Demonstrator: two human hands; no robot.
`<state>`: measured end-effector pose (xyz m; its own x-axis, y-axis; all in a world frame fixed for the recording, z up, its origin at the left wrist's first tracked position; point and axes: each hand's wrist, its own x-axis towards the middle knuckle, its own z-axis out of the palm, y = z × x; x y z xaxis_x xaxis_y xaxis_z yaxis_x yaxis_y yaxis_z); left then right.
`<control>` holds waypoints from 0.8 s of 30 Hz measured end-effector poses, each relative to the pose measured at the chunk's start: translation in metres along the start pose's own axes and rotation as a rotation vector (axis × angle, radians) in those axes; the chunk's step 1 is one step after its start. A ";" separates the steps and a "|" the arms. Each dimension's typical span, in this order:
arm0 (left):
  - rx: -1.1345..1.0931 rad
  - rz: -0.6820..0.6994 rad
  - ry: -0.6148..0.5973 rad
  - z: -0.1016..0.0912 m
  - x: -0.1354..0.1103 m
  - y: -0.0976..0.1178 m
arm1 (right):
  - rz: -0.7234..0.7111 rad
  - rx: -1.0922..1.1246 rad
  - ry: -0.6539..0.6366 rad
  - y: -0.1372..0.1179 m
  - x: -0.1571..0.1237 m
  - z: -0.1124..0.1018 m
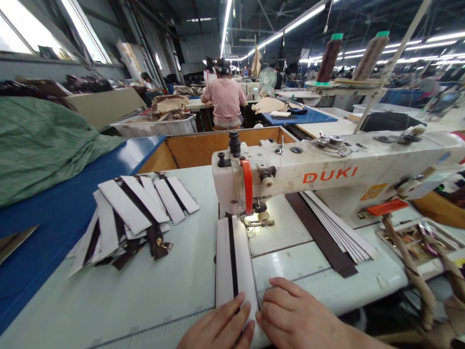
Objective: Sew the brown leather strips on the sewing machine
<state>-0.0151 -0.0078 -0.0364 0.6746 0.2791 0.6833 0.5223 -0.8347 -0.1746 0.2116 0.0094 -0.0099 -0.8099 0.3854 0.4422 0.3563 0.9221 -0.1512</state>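
My left hand (pixel 220 327) lies flat with its fingers stretched out on the near end of a long white strip with a dark centre line (pixel 232 257). My right hand (pixel 294 315) rests beside it, fingers flat against the strip's right edge. The strip runs away from me to the presser foot (pixel 256 220) of a white DUKI sewing machine (pixel 327 174), where a small lamp lights it. Neither hand grips anything.
A fanned pile of white and brown strips (pixel 134 218) lies to the left. A neat stack of strips (pixel 334 232) sits under the machine arm. Green cloth (pixel 39 145) covers a blue table. Thread cones (pixel 329 58) stand behind. A person in pink (pixel 225 102) sits ahead.
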 end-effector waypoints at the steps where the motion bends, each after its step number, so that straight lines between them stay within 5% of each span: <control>1: -0.001 -0.012 0.015 0.004 -0.003 0.001 | 0.004 0.003 -0.010 0.001 0.000 -0.001; 9: -0.089 -0.075 -0.087 0.000 0.017 -0.020 | 0.084 0.035 -0.180 0.020 0.014 -0.009; 13: -0.065 -0.067 -0.193 -0.004 0.032 -0.040 | 0.119 0.027 -0.153 0.034 0.023 -0.004; 24: -0.025 -0.068 -0.180 0.019 0.040 -0.082 | 0.211 -0.075 -0.055 0.067 0.051 0.003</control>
<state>-0.0208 0.0815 -0.0082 0.7214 0.4141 0.5551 0.5587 -0.8216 -0.1131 0.1930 0.0907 -0.0006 -0.7372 0.5729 0.3583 0.5526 0.8163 -0.1683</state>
